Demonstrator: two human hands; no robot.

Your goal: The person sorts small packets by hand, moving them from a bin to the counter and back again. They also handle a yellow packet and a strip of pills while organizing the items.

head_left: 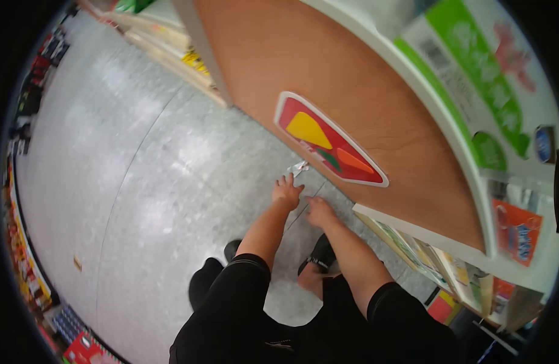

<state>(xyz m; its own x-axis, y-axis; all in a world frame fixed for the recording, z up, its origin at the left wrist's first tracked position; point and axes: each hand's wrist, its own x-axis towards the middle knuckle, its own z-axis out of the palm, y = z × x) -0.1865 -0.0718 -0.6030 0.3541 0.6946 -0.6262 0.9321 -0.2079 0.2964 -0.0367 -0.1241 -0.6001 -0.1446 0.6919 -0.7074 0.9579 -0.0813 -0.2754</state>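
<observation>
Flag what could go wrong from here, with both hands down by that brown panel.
1. The crumpled silvery scrap lies loose on the glossy floor near the left hand, so a nudge might slide it away.
2. The scrap sits close to the base of the brown panel; a quick grab could bump knuckles there.
3. The right hand is close beside the left, so they may collide.

Left grip [286, 194] near silvery scrap [299, 167], right grip [320, 212] alongside, grey floor [176, 176]
</observation>
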